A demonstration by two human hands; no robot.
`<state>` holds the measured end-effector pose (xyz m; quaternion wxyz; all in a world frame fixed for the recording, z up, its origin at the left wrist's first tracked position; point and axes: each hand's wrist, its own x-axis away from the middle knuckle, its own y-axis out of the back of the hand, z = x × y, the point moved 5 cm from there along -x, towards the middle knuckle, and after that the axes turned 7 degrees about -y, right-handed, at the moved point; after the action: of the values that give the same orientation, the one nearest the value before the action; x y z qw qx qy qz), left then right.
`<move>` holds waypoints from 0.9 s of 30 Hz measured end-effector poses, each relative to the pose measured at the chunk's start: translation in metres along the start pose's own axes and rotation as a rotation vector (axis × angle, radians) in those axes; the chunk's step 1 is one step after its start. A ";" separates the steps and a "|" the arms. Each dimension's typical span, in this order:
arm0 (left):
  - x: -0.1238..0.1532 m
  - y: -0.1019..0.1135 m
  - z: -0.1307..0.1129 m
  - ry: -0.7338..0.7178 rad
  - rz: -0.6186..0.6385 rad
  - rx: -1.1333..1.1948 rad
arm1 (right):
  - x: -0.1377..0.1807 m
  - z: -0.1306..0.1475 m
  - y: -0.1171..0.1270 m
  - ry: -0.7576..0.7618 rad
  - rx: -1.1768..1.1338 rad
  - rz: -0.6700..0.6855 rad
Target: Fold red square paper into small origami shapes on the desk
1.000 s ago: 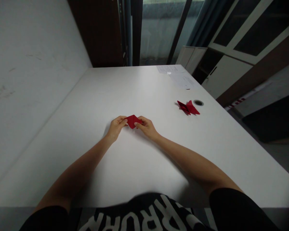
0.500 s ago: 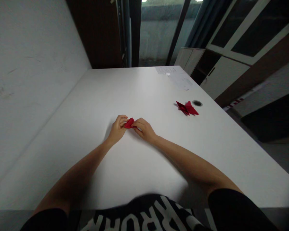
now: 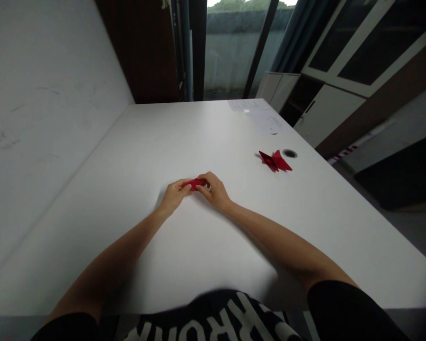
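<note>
Folded red piece (image 3: 194,185), probably paper, pinched between both hands (image 3: 173,195) (image 3: 217,193)

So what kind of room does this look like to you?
Probably an office or a similar workroom, though I can't be certain: there's a big white table with papers near its far end, white cabinets on the right, and a large window beyond.
</note>
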<state>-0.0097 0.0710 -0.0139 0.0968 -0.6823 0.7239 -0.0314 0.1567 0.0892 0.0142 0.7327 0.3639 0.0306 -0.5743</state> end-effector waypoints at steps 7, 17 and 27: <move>0.002 0.003 0.007 0.049 -0.057 0.099 | 0.002 -0.016 -0.004 -0.272 -0.105 0.032; 0.001 0.006 -0.001 -0.036 -0.044 -0.292 | 0.001 -0.004 -0.004 -0.029 0.060 0.079; 0.008 -0.002 0.001 0.074 -0.170 -0.036 | 0.006 0.003 -0.003 0.067 0.157 0.001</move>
<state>-0.0078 0.0632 -0.0151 0.0547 -0.7412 0.6671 -0.0515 0.1550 0.0822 0.0125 0.7007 0.4392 0.0097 -0.5621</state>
